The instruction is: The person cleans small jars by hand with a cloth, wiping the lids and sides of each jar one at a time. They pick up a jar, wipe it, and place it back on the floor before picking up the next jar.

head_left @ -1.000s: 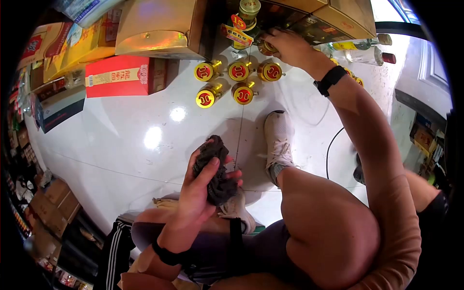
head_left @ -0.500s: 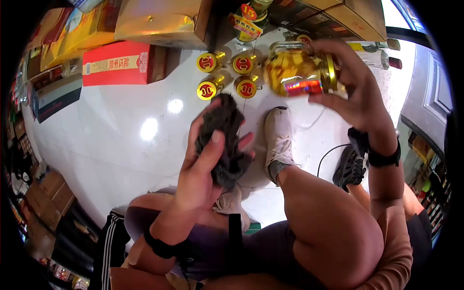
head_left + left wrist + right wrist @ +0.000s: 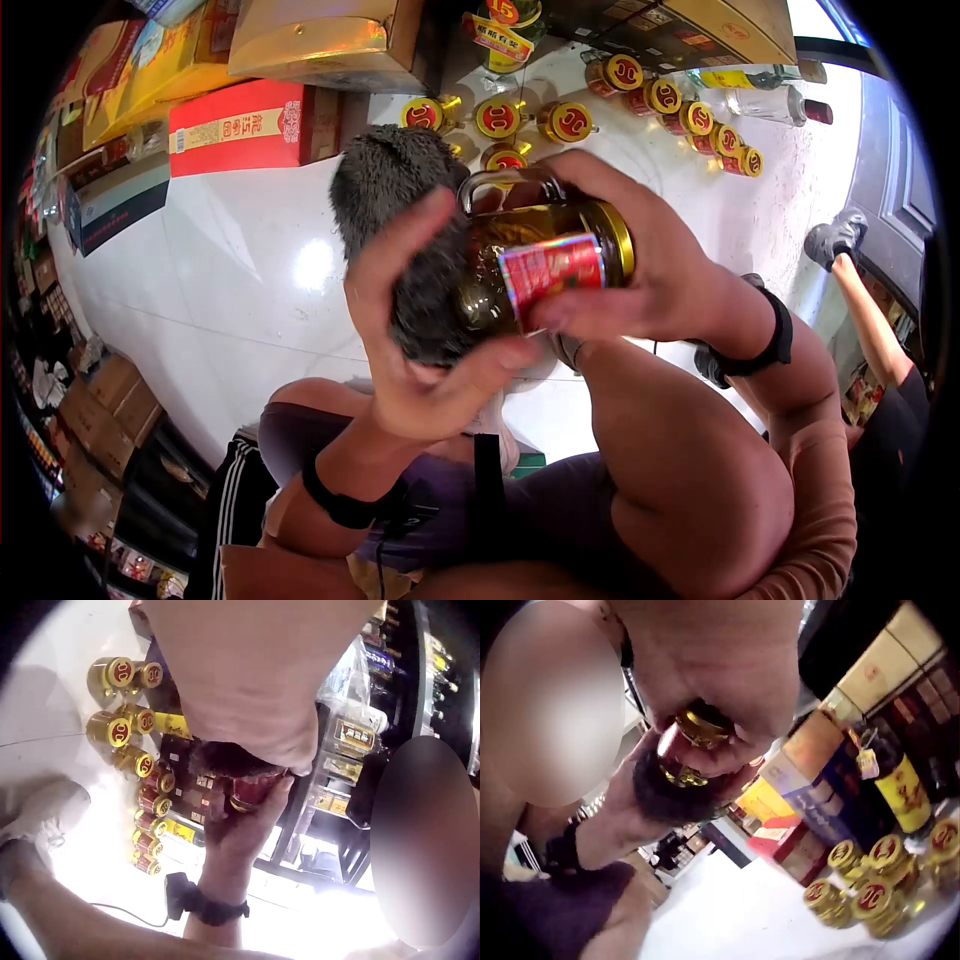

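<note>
A glass jar with a handle, gold lid and red label [image 3: 550, 268] lies sideways between both hands in the head view. My right hand [image 3: 650, 250] grips it near the lid, thumb along the label. A dark grey fluffy cloth [image 3: 400, 200] covers the jar's base end, and my left hand [image 3: 410, 330] holds the cloth around it. In the right wrist view the cloth [image 3: 667, 796] wraps below the jar's gold lid [image 3: 703, 726]. The left wrist view shows the red label [image 3: 251, 791] beside the cloth; the left fingers are partly hidden there.
Several gold-lidded jars [image 3: 497, 118] stand on the white floor [image 3: 230, 260] ahead, with a slanting row [image 3: 688, 118] to the right. Clear bottles [image 3: 760, 104] lie beyond them. Boxes [image 3: 240, 128] line the far left, and another person's foot [image 3: 836, 236] is at right.
My right hand has brought the jar from the group on the floor back to my left hand. The cloth, bunched in the left hand before, is now spread against the jar's base.
</note>
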{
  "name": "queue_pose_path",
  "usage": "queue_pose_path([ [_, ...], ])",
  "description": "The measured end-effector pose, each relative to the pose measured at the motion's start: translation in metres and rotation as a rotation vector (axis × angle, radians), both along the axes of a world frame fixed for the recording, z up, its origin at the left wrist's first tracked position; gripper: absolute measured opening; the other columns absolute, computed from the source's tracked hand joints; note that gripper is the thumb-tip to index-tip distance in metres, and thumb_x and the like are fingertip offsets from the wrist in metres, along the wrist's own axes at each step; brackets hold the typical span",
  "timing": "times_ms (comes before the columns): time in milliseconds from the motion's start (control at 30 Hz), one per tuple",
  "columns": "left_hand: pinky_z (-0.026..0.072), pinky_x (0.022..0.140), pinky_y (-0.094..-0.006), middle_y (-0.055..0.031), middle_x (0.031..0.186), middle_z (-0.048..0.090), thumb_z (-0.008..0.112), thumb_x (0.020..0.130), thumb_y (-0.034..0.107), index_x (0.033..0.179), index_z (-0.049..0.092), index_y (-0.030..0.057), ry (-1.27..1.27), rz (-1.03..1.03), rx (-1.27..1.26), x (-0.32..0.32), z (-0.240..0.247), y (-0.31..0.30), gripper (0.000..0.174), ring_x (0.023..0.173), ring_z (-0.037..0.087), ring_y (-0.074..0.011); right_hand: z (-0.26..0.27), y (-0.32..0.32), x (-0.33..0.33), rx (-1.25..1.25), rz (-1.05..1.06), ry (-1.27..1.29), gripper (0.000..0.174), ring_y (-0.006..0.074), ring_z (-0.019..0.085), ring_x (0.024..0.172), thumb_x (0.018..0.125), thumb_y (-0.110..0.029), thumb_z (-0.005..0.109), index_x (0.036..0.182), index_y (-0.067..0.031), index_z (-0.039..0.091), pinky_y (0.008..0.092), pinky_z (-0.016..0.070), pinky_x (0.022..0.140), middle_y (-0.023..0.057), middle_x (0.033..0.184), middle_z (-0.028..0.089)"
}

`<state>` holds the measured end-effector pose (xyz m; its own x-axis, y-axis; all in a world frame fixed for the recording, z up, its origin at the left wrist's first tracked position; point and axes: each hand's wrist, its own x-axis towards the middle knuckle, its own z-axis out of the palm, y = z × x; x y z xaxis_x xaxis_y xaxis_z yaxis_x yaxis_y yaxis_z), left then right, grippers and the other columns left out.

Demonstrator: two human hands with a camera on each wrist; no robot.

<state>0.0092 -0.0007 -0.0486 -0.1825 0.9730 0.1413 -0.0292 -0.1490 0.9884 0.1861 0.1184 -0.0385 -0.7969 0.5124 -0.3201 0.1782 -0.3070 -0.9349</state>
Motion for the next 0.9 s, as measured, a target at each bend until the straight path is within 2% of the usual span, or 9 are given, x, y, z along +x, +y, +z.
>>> queue_pose_path([
  [200,0.0382,0.108,-0.0384,-0.0209,0.139,0.044,0.083,0.077,0.031,0.143,0.028,-0.0028,0.085,-0.027,0.104,-0.001,0.000,-0.002,0.092,0.128,0.047,-0.0270,-0.002,-0.013,-0.004,-0.116,-0.057,0.091,0.071,0.0156,0.056,0.103,0.072,-0.021,0.087,0.126,0.0029,0.047,0.0302,0.0448,0.090,0.0101,0.117,0.059],
  [267,0.0390,0.107,-0.0373,-0.0199,0.139,0.045,0.074,0.083,0.046,0.143,0.028,-0.0012,-0.511,0.128,-0.322,0.004,0.018,0.003,0.090,0.126,0.049,-0.0250,0.001,-0.007,-0.006,0.701,0.174,-0.003,0.070,0.0226,0.058,0.097,0.067,-0.023,0.090,0.121,0.0016,0.052,0.0309,0.0454,0.088,0.0149,0.117,0.057],
  [300,0.0405,0.105,-0.0370,-0.0190,0.138,0.045,0.066,0.085,0.057,0.144,0.027,0.0002,-0.479,0.078,-0.359,0.000,0.015,0.003,0.091,0.124,0.049,-0.0244,-0.010,-0.014,-0.009,0.762,-0.017,0.222,0.056,0.0295,0.058,0.090,0.070,-0.017,0.085,0.116,-0.0005,0.057,0.0344,0.0485,0.081,0.0200,0.119,0.054],
  [400,0.0417,0.104,-0.0366,-0.0182,0.137,0.046,0.064,0.084,0.061,0.145,0.027,0.0020,-0.663,0.077,-0.415,0.001,0.016,0.002,0.092,0.123,0.050,-0.0242,-0.023,-0.002,-0.007,1.121,0.146,0.379,0.041,0.0317,0.059,0.089,0.075,-0.009,0.078,0.112,-0.0031,0.059,0.0381,0.0508,0.074,0.0226,0.124,0.051],
  [433,0.0423,0.103,-0.0367,-0.0173,0.134,0.048,0.060,0.084,0.064,0.146,0.026,0.0033,-0.718,0.057,-0.437,-0.002,0.013,0.001,0.093,0.123,0.050,-0.0239,-0.026,-0.006,-0.010,1.146,0.113,0.383,0.038,0.0298,0.057,0.086,0.080,-0.005,0.064,0.117,-0.0137,0.058,0.0364,0.0520,0.073,0.0173,0.122,0.051],
  [533,0.0426,0.103,-0.0368,-0.0167,0.133,0.048,0.056,0.085,0.066,0.146,0.027,0.0047,-0.764,0.024,-0.483,-0.006,0.011,-0.002,0.091,0.121,0.051,-0.0240,-0.030,-0.004,-0.013,1.126,0.127,0.431,0.040,0.0318,0.059,0.088,0.075,-0.002,0.073,0.111,-0.0141,0.060,0.0401,0.0520,0.073,0.0209,0.126,0.052],
  [733,0.0437,0.099,-0.0307,-0.0074,0.122,0.055,0.073,0.087,0.019,0.142,0.034,0.0056,-0.879,0.095,-0.720,-0.008,0.024,0.001,0.069,0.114,0.052,-0.0153,-0.036,-0.007,-0.015,1.223,0.157,0.421,0.046,0.0314,0.055,0.100,0.072,-0.009,0.073,0.113,-0.0234,0.060,0.0392,0.0496,0.086,0.0133,0.130,0.051],
  [800,0.0438,0.097,-0.0304,-0.0070,0.122,0.054,0.074,0.086,0.017,0.140,0.037,0.0053,-0.748,0.191,-0.629,-0.004,0.020,-0.002,0.066,0.112,0.052,-0.0147,-0.040,-0.010,-0.017,0.886,0.075,0.458,0.057,0.0348,0.052,0.112,0.065,-0.014,0.081,0.118,-0.0185,0.060,0.0422,0.0458,0.094,0.0164,0.135,0.045],
  [900,0.0440,0.099,-0.0326,-0.0125,0.124,0.052,0.077,0.081,0.009,0.139,0.035,0.0030,-0.466,0.213,-0.437,-0.006,0.025,-0.001,0.072,0.114,0.052,-0.0181,-0.028,-0.013,-0.019,0.549,0.050,0.379,0.081,0.0363,0.045,0.125,0.075,-0.028,0.084,0.138,-0.0128,0.035,0.0465,0.0385,0.103,0.0213,0.140,0.038],
])
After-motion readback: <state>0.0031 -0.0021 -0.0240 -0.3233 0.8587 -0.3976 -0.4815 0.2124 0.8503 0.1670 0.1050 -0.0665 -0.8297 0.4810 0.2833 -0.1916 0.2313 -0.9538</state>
